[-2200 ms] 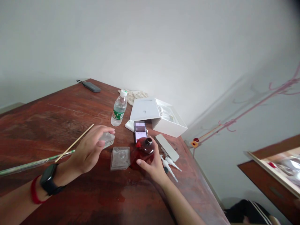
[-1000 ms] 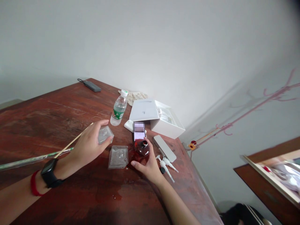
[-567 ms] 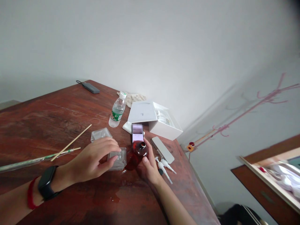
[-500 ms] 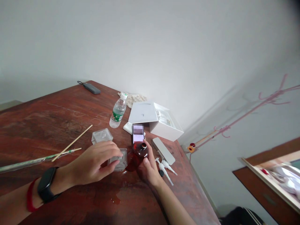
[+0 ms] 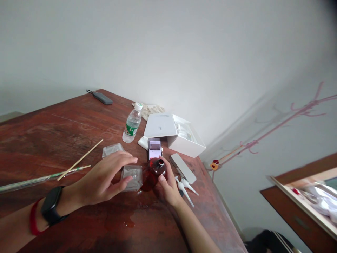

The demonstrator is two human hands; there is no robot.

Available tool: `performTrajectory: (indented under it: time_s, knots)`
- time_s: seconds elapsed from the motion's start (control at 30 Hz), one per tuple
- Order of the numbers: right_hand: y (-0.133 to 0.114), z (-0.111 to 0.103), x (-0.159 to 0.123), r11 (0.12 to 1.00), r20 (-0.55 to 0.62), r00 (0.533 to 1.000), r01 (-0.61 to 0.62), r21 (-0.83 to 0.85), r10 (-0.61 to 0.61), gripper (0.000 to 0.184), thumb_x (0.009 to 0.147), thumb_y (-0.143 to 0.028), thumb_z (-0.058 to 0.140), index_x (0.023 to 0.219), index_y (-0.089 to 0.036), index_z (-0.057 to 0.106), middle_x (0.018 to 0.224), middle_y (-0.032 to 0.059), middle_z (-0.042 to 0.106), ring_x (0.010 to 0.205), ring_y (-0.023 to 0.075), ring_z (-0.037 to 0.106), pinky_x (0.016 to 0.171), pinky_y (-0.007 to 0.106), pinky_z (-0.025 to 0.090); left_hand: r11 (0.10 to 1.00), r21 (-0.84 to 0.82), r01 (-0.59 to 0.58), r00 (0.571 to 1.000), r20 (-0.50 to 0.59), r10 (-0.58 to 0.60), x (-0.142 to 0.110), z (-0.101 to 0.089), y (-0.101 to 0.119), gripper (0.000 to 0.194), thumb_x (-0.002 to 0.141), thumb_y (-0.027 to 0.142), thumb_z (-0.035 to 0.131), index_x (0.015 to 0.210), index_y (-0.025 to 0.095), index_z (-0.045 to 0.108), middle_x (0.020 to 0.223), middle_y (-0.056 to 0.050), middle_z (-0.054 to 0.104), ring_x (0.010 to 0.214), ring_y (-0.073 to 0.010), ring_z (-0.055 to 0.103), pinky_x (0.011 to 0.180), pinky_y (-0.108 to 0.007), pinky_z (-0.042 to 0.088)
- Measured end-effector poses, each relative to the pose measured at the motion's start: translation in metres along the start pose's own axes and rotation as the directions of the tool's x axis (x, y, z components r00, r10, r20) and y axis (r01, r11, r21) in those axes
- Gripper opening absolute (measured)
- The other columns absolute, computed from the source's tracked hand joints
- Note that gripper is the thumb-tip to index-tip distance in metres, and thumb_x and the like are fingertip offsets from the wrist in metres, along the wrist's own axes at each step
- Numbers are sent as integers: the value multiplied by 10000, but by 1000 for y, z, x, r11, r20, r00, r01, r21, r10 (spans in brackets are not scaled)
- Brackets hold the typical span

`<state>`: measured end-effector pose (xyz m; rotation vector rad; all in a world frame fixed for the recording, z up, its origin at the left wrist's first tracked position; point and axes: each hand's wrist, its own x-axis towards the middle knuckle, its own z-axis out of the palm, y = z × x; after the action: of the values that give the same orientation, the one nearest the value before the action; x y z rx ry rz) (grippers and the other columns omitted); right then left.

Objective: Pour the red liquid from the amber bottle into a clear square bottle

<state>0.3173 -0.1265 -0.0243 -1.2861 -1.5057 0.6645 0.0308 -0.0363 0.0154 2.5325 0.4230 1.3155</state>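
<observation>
The left hand (image 5: 102,179) hovers open over a clear tray (image 5: 132,178); the right hand (image 5: 168,186) grasps a red bottle (image 5: 155,169), hiding its near side.

The right hand (image 5: 169,186) clasps a red bottle (image 5: 154,174) beside a clear tray (image 5: 137,179).

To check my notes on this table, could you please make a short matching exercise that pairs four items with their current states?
Items:
1. Red glass bottle
2. Clear plastic water bottle
3. White box
4. Clear square plastic tray

States:
A. Lid open, contents showing
B. Beneath the left hand
C. Held by the right hand
D. Capped, standing apart from both hands

Pairs: 1-C, 2-D, 3-A, 4-B
</observation>
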Motion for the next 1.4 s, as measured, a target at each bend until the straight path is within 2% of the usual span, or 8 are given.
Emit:
performTrajectory:
  time_s: [0.1,0.23,0.33,0.5,0.77,0.93,1.17,1.4]
  knots:
    - [-2,-1,2,1000,2,1000,1,-9,-1,817,959,-782,661,1581,-279,494,1541,125,653,1458,373,595,1263,513,430,978,160,133,988,-98,-118,-2,6,-18,480,1064,310,583,1517,193,478,1446,-175,664,1355,-373,655,1188,-555,536]
    - [0,-2,2,999,-12,1000,24,-32,-25,791,968,-772,661,1560,-267,521,1502,128,686,1409,366,636,1215,496,480,893,375,251,965,-174,-198,-8,16,-45,755,962,155,535,1667,60,281,1616,-314,508,1506,-502,527,1207,-689,490]
    - [4,-2,2,998,-35,998,58,-33,-60,758,963,-747,691,1537,-270,556,1478,125,708,1374,365,663,1205,502,489,877,386,285,958,-149,-245,-16,24,-55,857,910,99,532,1712,99,228,1648,-272,507,1545,-482,501,1235,-674,479]
    - [4,-1,2,995,-52,994,97,-23,-98,716,955,-722,721,1508,-286,595,1449,113,735,1340,360,691,1183,499,515,886,356,296,951,-193,-241,-24,37,-56,931,933,163,588,1755,139,150,1734,-241,431,1621,-503,383,1263,-694,441]
    - [1,1,3,991,-79,988,130,-23,-132,737,927,-735,748,1486,-275,613,1410,120,755,1298,360,714,1153,506,541,847,418,329,944,-136,-299,-24,33,-60,1199,926,337,800,1776,101,-12,1730,-355,386,1542,-611,444,1173,-755,497]
    - [2,0,2,991,-87,987,130,-31,-132,737,926,-734,749,1483,-269,621,1408,122,754,1298,365,712,1163,515,536,897,348,271,958,-189,-216,-19,28,-61,1152,989,323,749,1782,154,-69,1750,-329,366,1558,-538,474,1203,-708,509]
    - [4,0,2,991,-85,988,130,-25,-131,739,925,-723,755,1490,-267,616,1433,127,739,1324,367,696,1176,522,522,929,254,269,944,-262,-201,-17,34,-68,1053,952,245,732,1787,186,93,1751,-247,394,1586,-470,460,1267,-650,471]
    - [2,2,2,990,-86,987,139,-9,-139,733,928,-719,753,1494,-276,612,1404,121,749,1282,353,717,1132,492,556,946,183,269,934,-291,-209,-17,36,-72,991,972,253,729,1775,224,149,1726,-219,430,1559,-446,502,1271,-644,469]
